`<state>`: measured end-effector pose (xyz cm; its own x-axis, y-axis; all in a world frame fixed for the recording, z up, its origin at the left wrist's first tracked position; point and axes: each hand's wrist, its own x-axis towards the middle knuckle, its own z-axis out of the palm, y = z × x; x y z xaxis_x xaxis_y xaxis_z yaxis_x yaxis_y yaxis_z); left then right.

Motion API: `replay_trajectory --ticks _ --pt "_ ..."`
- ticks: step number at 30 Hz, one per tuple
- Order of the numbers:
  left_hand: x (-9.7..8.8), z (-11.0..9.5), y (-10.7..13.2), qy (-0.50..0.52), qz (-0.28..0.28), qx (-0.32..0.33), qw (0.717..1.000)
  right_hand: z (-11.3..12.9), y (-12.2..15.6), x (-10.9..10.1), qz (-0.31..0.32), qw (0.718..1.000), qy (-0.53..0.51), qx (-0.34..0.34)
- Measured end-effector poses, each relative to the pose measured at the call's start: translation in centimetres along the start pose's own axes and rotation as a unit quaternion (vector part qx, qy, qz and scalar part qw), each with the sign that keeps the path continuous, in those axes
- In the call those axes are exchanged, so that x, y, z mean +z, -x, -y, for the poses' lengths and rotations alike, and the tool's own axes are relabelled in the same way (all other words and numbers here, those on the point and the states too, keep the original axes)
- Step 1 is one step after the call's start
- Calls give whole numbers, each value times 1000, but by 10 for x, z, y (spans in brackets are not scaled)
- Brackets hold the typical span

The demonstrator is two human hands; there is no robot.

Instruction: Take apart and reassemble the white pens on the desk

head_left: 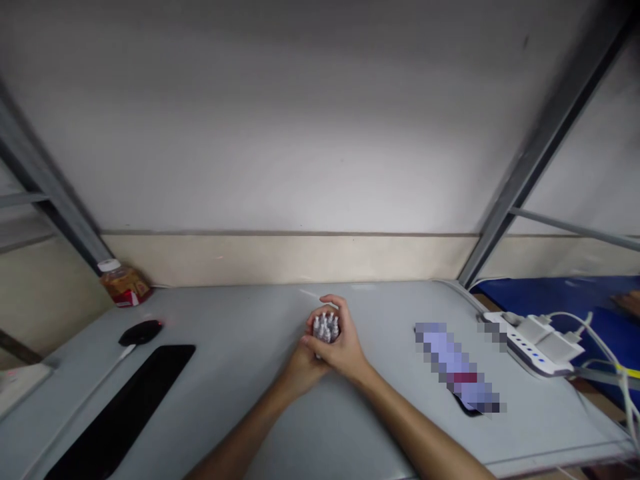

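In the middle of the grey table (pixel 240 333), a tight cluster of small silver-grey pin-shaped pieces (pixel 326 327) stands upright between my two hands. My left hand (pixel 304 367) is closed around it from the left and below. From the right, my right hand (pixel 347 340) wraps it, with the thumb across the near side and the index finger curled above the far side. The lower part of the cluster is hidden by my hands. What exactly the pieces are, I cannot make out.
At left lie a black mouse (pixel 141 332), a long black mat (pixel 125 407) and a white cable (pixel 75 413); a white-capped bottle (pixel 125 285) stands behind. To the right are a phone with a blurred screen (pixel 453 363) and a white power strip (pixel 525 347) with plugs and cables.
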<state>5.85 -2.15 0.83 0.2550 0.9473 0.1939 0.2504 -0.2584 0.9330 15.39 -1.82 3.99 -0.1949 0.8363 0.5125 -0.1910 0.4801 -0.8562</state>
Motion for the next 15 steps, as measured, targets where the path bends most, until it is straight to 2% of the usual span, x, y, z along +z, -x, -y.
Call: replay_trajectory --ticks 7,15 --pt "-4 4 10 58 -2 -1 998 -3 0 -8 10 998 56 12" --pt "-5 4 12 63 50 -92 993 -6 -7 -22 10 996 64 60"
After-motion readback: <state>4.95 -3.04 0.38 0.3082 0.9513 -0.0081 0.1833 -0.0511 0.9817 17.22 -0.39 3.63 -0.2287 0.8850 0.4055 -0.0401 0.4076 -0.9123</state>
